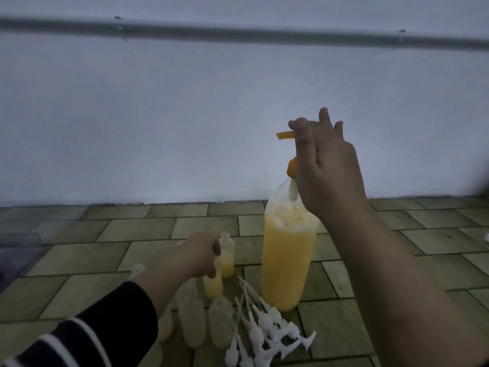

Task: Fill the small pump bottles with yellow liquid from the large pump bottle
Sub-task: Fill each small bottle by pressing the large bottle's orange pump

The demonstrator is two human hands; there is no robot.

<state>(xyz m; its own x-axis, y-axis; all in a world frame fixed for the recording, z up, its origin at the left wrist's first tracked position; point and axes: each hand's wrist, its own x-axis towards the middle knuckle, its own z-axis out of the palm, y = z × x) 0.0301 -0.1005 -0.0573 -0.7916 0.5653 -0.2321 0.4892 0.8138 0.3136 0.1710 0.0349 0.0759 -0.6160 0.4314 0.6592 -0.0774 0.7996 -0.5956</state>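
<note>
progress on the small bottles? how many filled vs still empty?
Early on. Done: two small bottles show yellow liquid low down, one standing open, one under the left hand, which touches it. In hand: the right hand holds the orange pump head lifted out of the large bottle, which stays nearly full. Left: at least two empty bottles lie nearby, and the white pumps sit unfitted.

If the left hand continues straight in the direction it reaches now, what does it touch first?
Probably the open small bottle just past the left hand's fingertips, half-filled with yellow liquid. Depth is unclear.
</note>
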